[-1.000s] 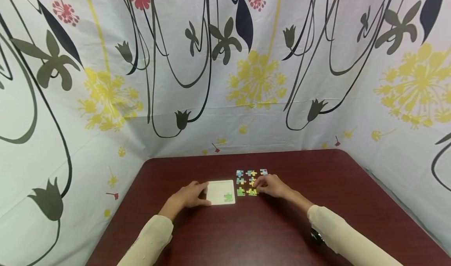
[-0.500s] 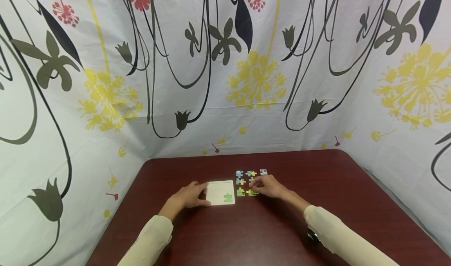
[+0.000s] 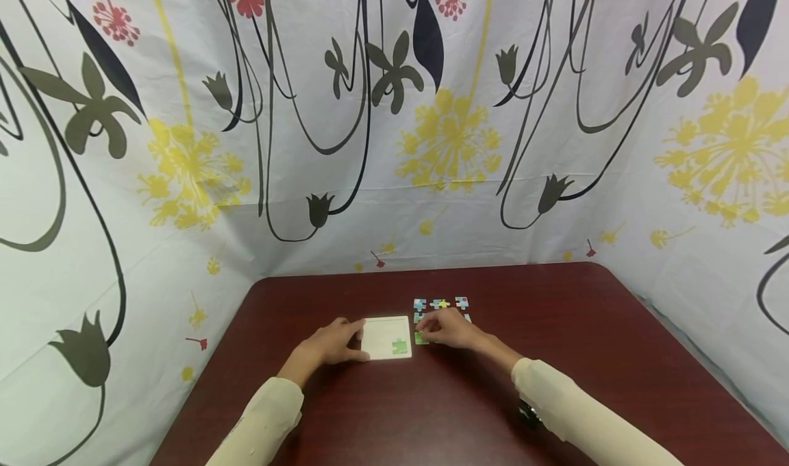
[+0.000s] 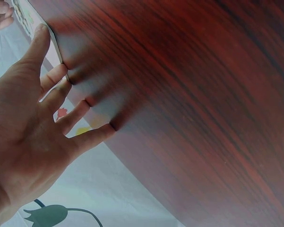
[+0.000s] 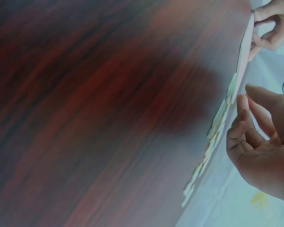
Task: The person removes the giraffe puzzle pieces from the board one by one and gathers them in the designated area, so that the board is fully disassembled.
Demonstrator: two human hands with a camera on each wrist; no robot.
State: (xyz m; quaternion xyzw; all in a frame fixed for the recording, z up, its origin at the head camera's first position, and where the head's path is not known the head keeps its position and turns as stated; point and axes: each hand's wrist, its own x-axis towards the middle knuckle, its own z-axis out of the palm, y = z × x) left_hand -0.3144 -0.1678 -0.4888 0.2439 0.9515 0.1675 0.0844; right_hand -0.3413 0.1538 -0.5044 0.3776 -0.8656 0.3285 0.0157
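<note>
A shallow white puzzle tray (image 3: 383,332) lies on the table in the head view, with one green jigsaw piece (image 3: 399,346) in its near right corner. My left hand (image 3: 333,341) holds the tray by its left side, thumb at the near corner and fingers toward the far one. Ring and little fingers spread onto the table in the left wrist view. Over the loose jigsaw pieces (image 3: 440,303) to the right hovers my right hand (image 3: 453,327), hiding several of them. Its thumb and forefinger, close together above a green piece (image 3: 421,338), show nothing between them in the right wrist view.
The dark red wooden table (image 3: 394,411) ends at a rounded far edge. Behind it and at both sides hangs a white flowered cloth (image 3: 370,144). The loose pieces lie in rows close to the tray's right edge.
My right hand has moved left over the loose pieces, from the right end of the rows to near the tray. Left hand and tray have stayed in place.
</note>
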